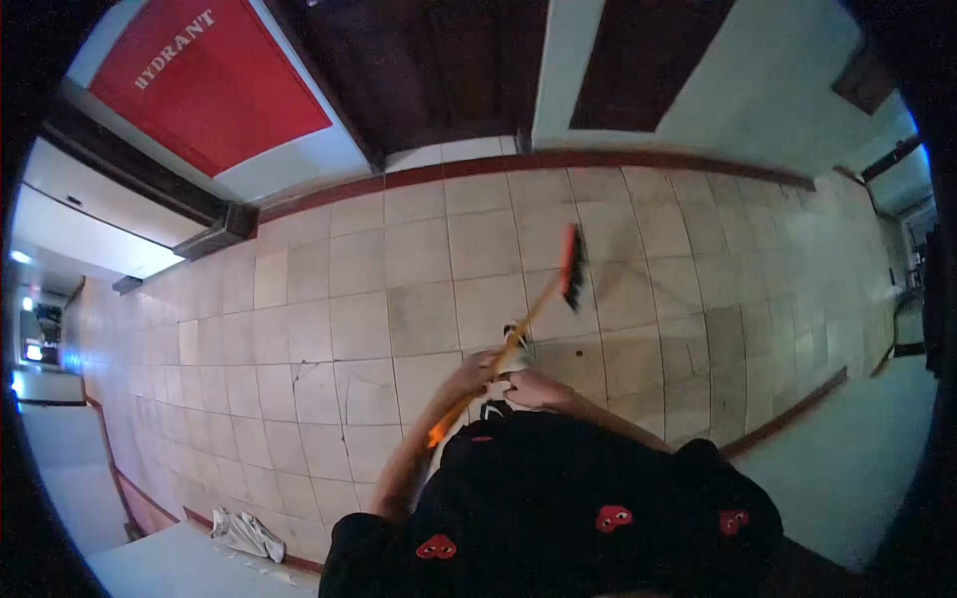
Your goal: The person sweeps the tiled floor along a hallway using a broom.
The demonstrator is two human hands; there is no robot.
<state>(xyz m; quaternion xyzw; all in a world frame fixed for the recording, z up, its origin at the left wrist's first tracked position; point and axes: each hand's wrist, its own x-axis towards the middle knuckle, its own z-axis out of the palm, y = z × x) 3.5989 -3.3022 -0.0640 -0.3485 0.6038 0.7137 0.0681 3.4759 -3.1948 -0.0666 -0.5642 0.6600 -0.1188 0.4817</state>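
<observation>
As the head view looks straight down over your torso, you see both hands clamped on one orange broom handle (503,354), which runs diagonally from its free end at about 7 o'clock of your hands up to the brush at about 1 o'clock. Your left hand (477,371) is closed around the handle at its middle, fingers wrapped round the shaft. Your right hand (533,389) sits just beside it, toward 4 o'clock, also closed on the handle; the exact finger positions are too small to tell. The broom head (571,266) shows an orange back with dark bristles and stands over the tiled floor (349,319), well ahead of your hands; whether the bristles touch the tiles cannot be told. A dark shoe tip (518,337) shows close to the handle, just above your hands. Your black shirt (558,498) with red heart marks fills the frame at 6 o'clock. A red panel lettered HYDRANT (199,75) stands on the wall at 11 o'clock. A crumpled pale cloth (246,533) lies at the floor's edge at 7 o'clock.
</observation>
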